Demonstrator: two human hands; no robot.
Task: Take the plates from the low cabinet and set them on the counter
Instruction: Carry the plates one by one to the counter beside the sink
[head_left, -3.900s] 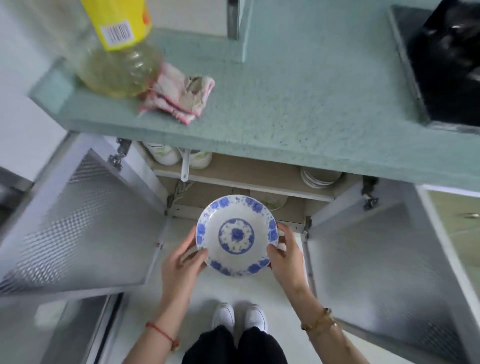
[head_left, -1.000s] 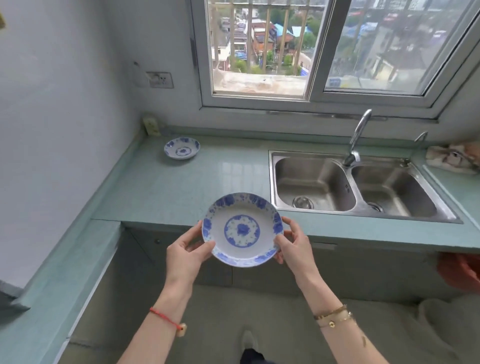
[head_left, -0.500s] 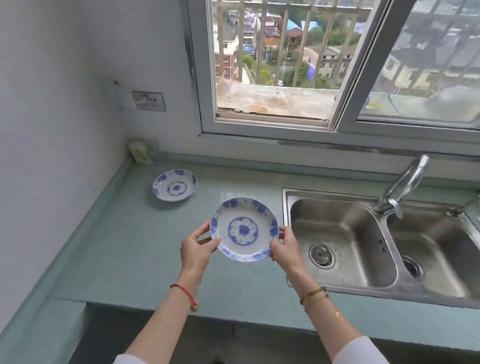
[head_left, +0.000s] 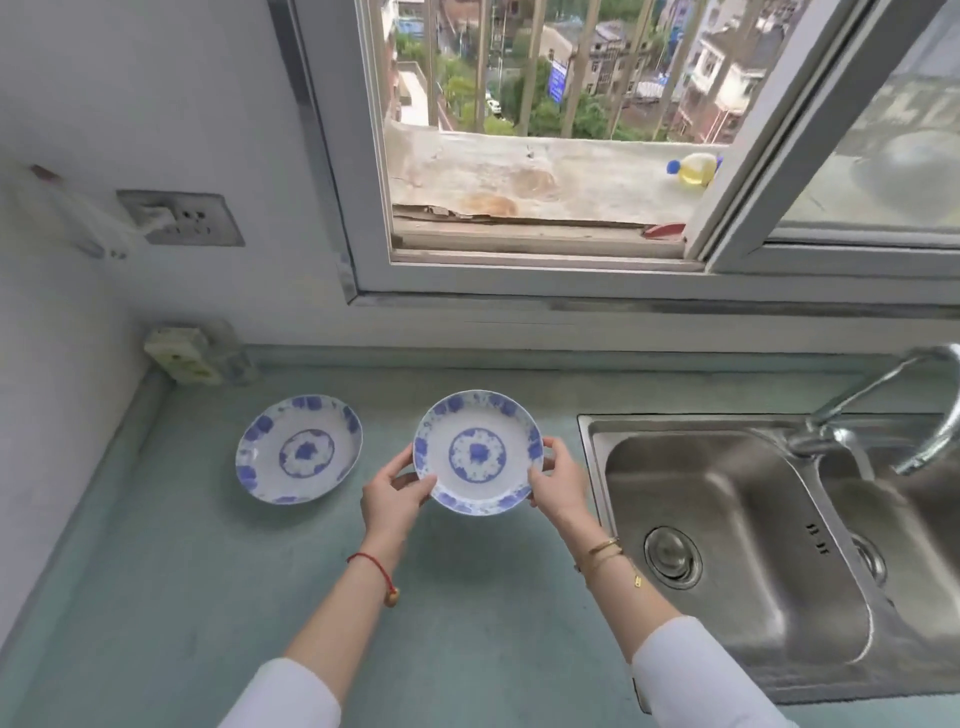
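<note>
The main danger from here is the sink (head_left: 727, 519). The plate (head_left: 478, 452) is close to its steel rim on the right, and if it is set down off line, its edge could catch that rim, tip and slide into the basin. A quick release could also let it drop and chip, since glazed china on a hard worktop (head_left: 208, 597) forgives little. Drifting left is a smaller worry: the second plate (head_left: 298, 449) lies flat there, near but apart, and the two could knock together.

Both hands have the plate. The left hand (head_left: 395, 499) pinches its near-left edge, thumb on top and fingers curled beneath. The right hand (head_left: 558, 483) grips the right edge in the same way. The plate is level over the worktop, between the second plate and the sink. It may be just above the surface or already touching it; the view from above does not settle that.

It is a shallow white dish with blue flowers round the rim and a blue medallion in the centre, and it matches the second plate.
</note>
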